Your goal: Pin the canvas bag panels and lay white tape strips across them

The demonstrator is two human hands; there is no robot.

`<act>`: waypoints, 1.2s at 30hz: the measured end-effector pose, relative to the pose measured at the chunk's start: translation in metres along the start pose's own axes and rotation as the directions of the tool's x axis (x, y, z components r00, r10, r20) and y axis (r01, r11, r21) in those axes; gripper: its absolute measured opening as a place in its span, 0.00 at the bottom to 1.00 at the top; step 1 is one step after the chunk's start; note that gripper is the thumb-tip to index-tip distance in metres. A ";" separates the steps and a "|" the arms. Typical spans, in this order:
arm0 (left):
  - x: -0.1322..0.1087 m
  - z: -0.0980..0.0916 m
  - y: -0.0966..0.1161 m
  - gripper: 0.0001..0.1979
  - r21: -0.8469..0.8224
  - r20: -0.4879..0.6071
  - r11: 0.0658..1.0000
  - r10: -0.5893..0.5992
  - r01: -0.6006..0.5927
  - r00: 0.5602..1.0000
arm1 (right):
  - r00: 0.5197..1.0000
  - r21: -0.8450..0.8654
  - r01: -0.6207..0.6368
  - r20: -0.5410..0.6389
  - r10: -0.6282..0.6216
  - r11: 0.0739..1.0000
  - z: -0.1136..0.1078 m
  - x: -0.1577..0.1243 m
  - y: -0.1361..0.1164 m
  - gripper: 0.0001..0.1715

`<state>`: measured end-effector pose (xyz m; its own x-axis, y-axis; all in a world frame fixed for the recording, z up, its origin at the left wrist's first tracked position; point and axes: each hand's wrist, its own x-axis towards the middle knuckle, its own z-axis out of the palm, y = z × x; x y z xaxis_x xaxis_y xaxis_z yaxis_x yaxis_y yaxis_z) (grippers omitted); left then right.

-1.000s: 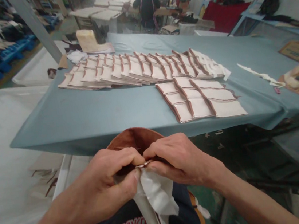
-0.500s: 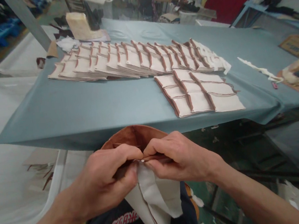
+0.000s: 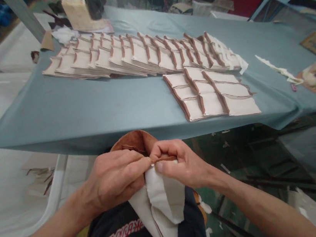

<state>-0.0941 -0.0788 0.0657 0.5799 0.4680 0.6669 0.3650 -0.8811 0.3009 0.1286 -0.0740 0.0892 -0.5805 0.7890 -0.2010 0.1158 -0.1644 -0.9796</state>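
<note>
Brown leather piece (image 3: 132, 141): clamped in left hand (image 3: 116, 176) and right hand (image 3: 181, 164) grips.
Counter (image 3: 87, 112): rows of trimmed panels (image 3: 138, 55) beyond.

Left hand (image 3: 116, 176) and right hand (image 3: 181, 164) meeting fingertip to fingertip, fingers (image 3: 164, 148) pinched shut

Blue-covered table (image 3: 87, 112); white trays (image 3: 3, 162) alongside (green floor (image 3: 221, 199)).

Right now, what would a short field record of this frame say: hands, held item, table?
Left hand: pinches top edge of the brown and white piece, above the lap
Right hand: pinches the same edge, touching the left hand
Table: blue-grey cover; long overlapping row of similar pieces, smaller group nearer
Far left corner: cream block
</note>
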 end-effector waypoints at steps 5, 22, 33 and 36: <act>0.003 -0.011 0.011 0.15 -0.158 0.105 0.941 -0.286 0.300 0.952 | 0.933 -0.445 0.306 -0.037 -0.358 0.842 -0.006 -0.007 -0.005 0.03; 0.021 -0.022 0.003 0.12 -0.386 0.439 0.786 -0.304 0.483 0.846 | 0.965 -0.140 0.257 0.097 -0.245 0.956 -0.015 -0.009 -0.001 0.04; -0.002 -0.018 0.008 0.10 -0.130 0.305 0.972 -0.148 0.195 0.941 | 0.982 -0.093 0.088 0.175 -0.071 0.992 -0.014 -0.010 -0.001 0.23; -0.003 -0.023 0.010 0.09 -0.233 0.345 0.931 -0.190 0.280 0.919 | 0.940 -0.496 0.339 0.150 -0.306 0.800 -0.015 -0.018 -0.007 0.11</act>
<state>-0.1089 -0.0904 0.0822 0.7147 0.6215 0.3208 0.3327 -0.7056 0.6257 0.1503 -0.0777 0.0994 -0.7021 0.7033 0.1115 0.2950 0.4297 -0.8534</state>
